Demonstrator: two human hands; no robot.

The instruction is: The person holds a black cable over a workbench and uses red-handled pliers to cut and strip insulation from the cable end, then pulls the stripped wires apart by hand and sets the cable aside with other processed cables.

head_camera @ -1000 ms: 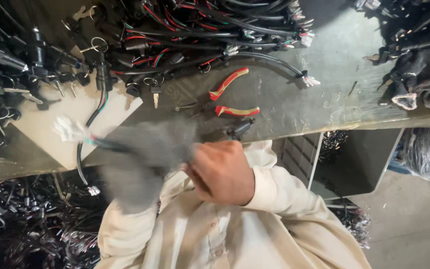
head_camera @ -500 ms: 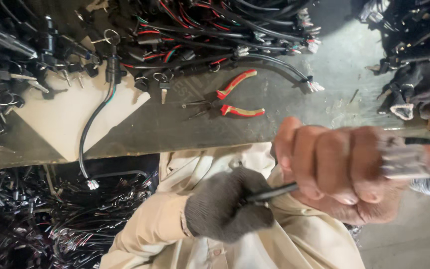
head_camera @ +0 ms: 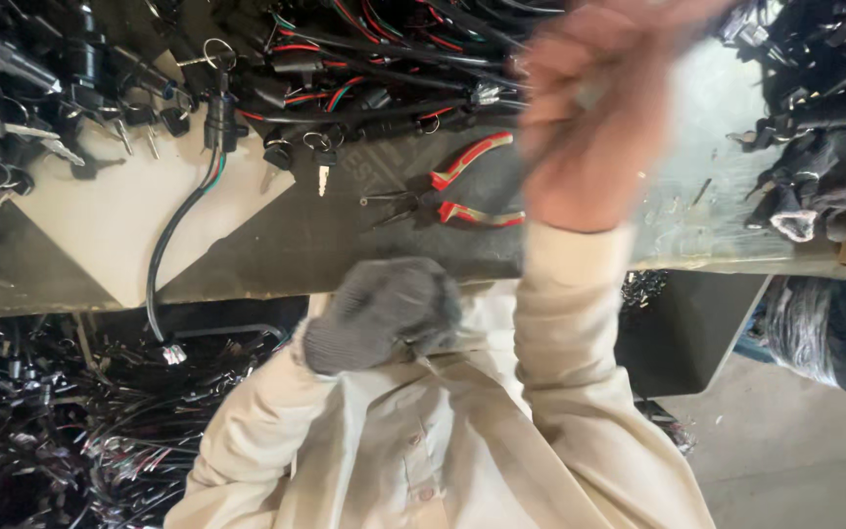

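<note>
Spread across the upper frame, a grey, worn metal surface [head_camera: 345, 245] with a pale cream sheet of card [head_camera: 119, 220] lying on its left part. Heaped along the far edge, a dense tangle of black wiring harnesses with red and green leads, plugs and small keys [head_camera: 276, 69]. Below the near edge on the left, a dark pile of loose black cables [head_camera: 61, 421] on the floor. Filling the lower middle, cream long sleeves and shirt front [head_camera: 423, 441] of the person at work. Raised high over the surface and blurred with motion, the bare right hand [head_camera: 594, 127], fingers curled in a clenched grip around a thin dark cable [head_camera: 526, 162], only a short stretch of it visible below the fingers. Low against the chest at the near edge, the left hand in a grey knitted glove [head_camera: 384, 313], balled tight; whether anything sits inside that grip cannot be told. At the right edge, a crumpled grey glove [head_camera: 815, 186] among more black connectors. Flat on the surface between the two hands, red-handled long-nose pliers [head_camera: 462, 196], jaws pointing left, touched by neither hand. Hanging over the near edge on the left, a single black cable with a small white plug at its end [head_camera: 164, 284].
</note>
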